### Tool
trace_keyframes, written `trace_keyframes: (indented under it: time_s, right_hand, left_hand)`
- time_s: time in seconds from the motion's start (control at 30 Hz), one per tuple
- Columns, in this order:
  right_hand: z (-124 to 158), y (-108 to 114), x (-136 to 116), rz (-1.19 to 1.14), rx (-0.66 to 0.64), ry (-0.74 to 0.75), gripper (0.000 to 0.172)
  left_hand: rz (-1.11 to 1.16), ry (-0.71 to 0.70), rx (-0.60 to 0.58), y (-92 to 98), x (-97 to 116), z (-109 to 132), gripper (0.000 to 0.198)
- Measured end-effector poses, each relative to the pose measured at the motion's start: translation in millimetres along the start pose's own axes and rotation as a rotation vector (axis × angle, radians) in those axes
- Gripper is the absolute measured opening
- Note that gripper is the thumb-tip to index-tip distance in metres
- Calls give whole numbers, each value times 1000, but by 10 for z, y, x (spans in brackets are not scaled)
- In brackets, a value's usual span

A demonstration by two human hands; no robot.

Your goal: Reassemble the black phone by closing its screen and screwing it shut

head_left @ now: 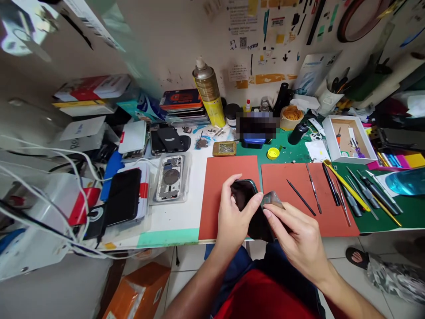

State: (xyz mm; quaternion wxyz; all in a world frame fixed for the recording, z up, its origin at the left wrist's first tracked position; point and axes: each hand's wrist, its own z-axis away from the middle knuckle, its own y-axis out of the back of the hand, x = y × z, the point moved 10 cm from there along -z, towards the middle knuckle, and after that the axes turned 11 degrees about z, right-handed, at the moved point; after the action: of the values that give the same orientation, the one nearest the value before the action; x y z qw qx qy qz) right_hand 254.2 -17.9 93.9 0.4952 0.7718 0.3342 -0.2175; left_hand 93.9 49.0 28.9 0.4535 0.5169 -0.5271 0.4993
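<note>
A dark smartphone [245,191] is gripped in my left hand [234,215], its fingers wrapped round the edges and the thumb across the near side. The phone is tilted over the front edge of the bench. Between the thumb and fingers of my right hand [297,228] is a thin, flat, greyish metal blade [272,199], pinched close against the phone's right edge. Whether the blade sits in the seam or only rests beside it I cannot tell. Both hands are over the brown-red mats [229,173].
Right of my hands lie a black spudger [300,197], a metal pick [312,186], a yellow brush [345,185] and several tweezers. Leftward are an opened phone frame [170,177] in a tray and a black phone [124,195]. A yellow spray can [210,93] and white box [348,138] stand behind.
</note>
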Motion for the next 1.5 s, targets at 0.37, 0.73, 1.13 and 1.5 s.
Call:
trace_keyframes:
  time_s: [0.37, 0.73, 1.13, 1.5]
  right_hand:
    - [-29, -138, 182, 36, -144, -104, 19]
    - [-52, -226, 344, -32, -233, -220, 21]
    - [-28, -311, 488, -77, -286, -336, 24]
    - [-40, -161, 765, -134, -178, -466, 24]
  left_hand:
    - [6, 88, 82, 97, -206, -25, 39]
    - [-74, 184, 129, 176, -249, -81, 37]
    - [-53, 249, 124, 198, -184, -75, 35]
    - [227, 353, 160, 191, -391, -123, 42]
